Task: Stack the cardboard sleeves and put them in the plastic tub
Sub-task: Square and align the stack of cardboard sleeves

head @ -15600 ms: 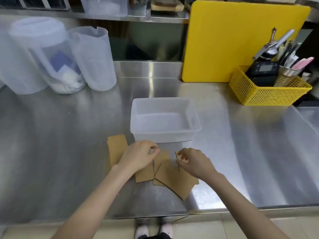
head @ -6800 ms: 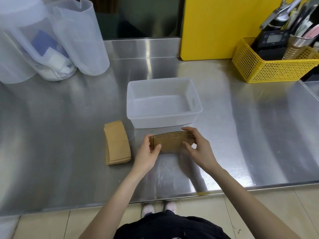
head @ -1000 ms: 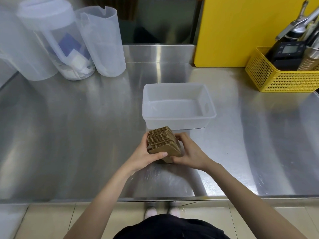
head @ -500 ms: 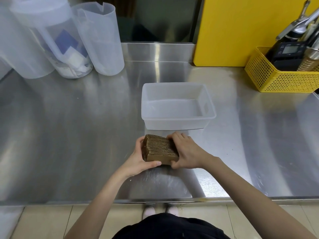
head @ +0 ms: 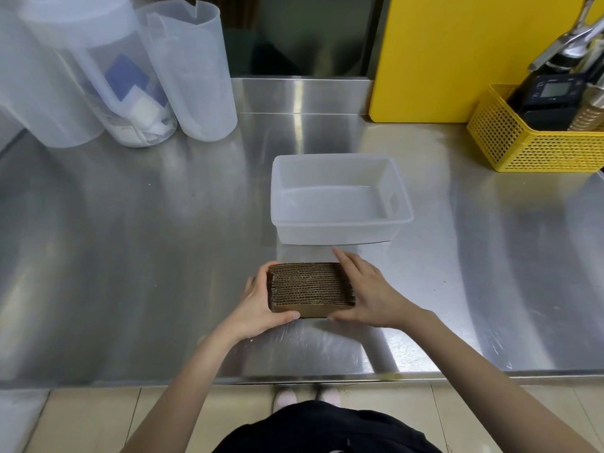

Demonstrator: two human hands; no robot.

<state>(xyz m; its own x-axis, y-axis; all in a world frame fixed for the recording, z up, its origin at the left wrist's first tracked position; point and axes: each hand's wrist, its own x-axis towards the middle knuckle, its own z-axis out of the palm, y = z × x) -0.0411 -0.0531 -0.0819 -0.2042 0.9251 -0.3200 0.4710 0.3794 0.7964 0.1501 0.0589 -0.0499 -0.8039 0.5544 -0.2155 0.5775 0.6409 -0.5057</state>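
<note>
Steel counter (head: pixel 130 256) runs the full width of the view, and we note its front edge just below the person's forearms, with tiled floor showing beneath it. We find the plastic tub (head: pixel 340 233) standing upright near the middle of the counter, its interior holding nothing we can see, its near wall just beyond the fingertips. Bare counter lies open to the left and right of the tub, and between the tub and the front edge the only item is the stack of cardboard sleeves (head: pixel 310 286). At the rear left stand three translucent pitchers (head: pixel 192 76), well apart from the tub; at the rear right a yellow cutting board (head: pixel 457 53) leans upright, and a yellow basket (head: pixel 529 148) of utensils sits at the far right edge. We record the stack standing on edge on the counter, corrugated edges facing up, just in front of the tub and not touching it. The left hand (head: pixel 258 305) is closed around the stack's left end, thumb on the near face. The right hand (head: pixel 366 292) presses flat against the right end, fingers extended, so the stack is clamped between both hands.
</note>
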